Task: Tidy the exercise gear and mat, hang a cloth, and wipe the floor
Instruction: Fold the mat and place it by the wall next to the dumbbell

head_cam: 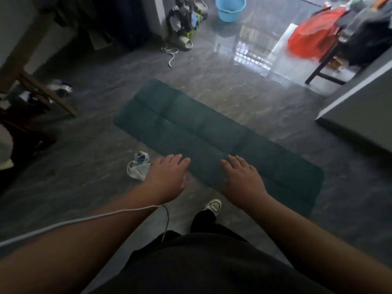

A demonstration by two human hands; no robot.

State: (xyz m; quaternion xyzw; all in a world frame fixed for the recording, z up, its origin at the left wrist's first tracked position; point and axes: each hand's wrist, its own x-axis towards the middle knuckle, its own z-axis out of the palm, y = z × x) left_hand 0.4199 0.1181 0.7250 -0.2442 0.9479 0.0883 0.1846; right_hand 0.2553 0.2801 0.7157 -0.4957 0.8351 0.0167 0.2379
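Note:
A dark green exercise mat (203, 126) lies flat on the grey floor, running from upper left to lower right. Both my arms reach out over its near edge. My left hand (167, 177) hovers with straight fingers over the mat's left near edge, holding nothing. My right hand (244, 177) is stretched out the same way over the mat, also holding nothing. A crumpled white and blue cloth (137, 166) lies on the floor just left of my left hand. A white rope (170, 54) lies coiled on the floor farther back.
A blue bucket (230, 6) stands at the back. A pile of shoes and gear (186, 24) sits by the wall. At the right are a chair with orange clothes (311, 37) and a grey cabinet (360, 109). A wooden chair leg (44, 92) stands left. My shoe (213, 205) is near the mat.

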